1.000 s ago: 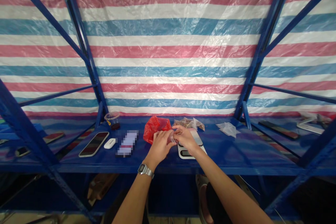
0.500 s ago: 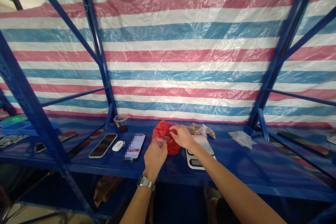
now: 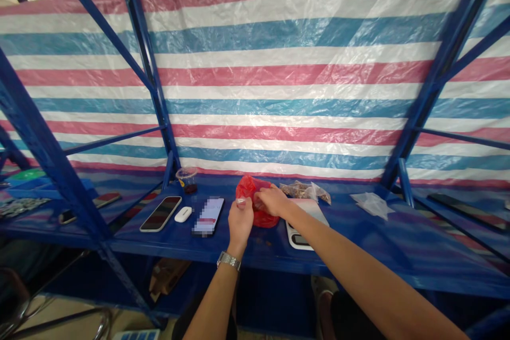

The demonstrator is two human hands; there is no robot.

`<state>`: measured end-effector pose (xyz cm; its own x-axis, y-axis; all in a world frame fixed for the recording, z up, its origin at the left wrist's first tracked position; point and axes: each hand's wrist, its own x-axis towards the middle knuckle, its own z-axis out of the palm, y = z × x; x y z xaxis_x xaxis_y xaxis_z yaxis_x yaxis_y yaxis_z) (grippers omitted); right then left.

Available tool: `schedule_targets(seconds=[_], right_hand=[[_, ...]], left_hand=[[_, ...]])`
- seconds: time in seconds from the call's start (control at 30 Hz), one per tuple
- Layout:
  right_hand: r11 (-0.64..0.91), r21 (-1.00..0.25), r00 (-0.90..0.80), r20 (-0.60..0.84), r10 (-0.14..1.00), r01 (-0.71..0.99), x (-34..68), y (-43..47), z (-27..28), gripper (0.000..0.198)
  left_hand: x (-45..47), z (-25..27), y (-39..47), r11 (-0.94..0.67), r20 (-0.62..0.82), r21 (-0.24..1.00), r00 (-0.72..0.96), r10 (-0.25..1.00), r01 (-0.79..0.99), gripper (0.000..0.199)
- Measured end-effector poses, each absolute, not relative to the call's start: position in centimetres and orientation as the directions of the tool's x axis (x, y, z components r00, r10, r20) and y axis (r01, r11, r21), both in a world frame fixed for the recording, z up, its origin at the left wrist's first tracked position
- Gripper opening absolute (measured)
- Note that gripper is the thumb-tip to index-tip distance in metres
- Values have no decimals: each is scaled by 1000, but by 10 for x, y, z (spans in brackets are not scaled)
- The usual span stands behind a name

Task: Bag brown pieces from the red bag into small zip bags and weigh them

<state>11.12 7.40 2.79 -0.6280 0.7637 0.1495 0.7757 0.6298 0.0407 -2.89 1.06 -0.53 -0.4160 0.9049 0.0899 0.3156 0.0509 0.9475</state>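
Observation:
A crumpled red plastic bag [image 3: 246,186] stands on the blue shelf in front of me, its mouth turned my way. At its left side my left hand [image 3: 240,221] is closed, pinching a small clear plastic bag [image 3: 240,201] between thumb and fingers. My right hand [image 3: 274,202] comes in from the right, with its curled fingertips inside the mouth of the red bag. Whatever those fingertips hold is hidden. Just right of the red bag lies a white kitchen scale [image 3: 299,241], partly covered by my right forearm.
Behind the scale lie clear bags with brownish contents [image 3: 298,189]. Flat clear bags [image 3: 371,205] lie farther right. To the left are a lit phone [image 3: 209,216], a white earbud case [image 3: 183,214], a dark phone [image 3: 161,214] and a plastic cup [image 3: 187,179]. Blue posts [image 3: 147,58] frame the shelf.
My right fingers have moved down and deeper into the red bag's mouth. My left hand has turned more upright beside it. The view has shifted slightly.

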Motion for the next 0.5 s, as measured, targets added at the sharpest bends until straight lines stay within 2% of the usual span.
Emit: schedule_targets(seconds=[0.1, 0.27, 0.4, 0.5], right_hand=[[608, 115, -619, 145, 772, 785, 115, 72, 39, 24], [575, 67, -578, 155, 801, 815, 120, 66, 46, 28], [598, 84, -604, 126, 787, 797, 122, 62, 47, 28], [603, 87, -609, 107, 786, 793, 127, 62, 48, 24]], left_hand=[[-26, -4, 9, 56, 98, 945, -442, 892, 321, 29], [-16, 1, -3, 59, 119, 912, -401, 908, 406, 27], [-6, -5, -3, 30, 82, 945, -324, 942, 325, 25], [0, -11, 2, -8, 83, 975, -329, 941, 223, 25]])
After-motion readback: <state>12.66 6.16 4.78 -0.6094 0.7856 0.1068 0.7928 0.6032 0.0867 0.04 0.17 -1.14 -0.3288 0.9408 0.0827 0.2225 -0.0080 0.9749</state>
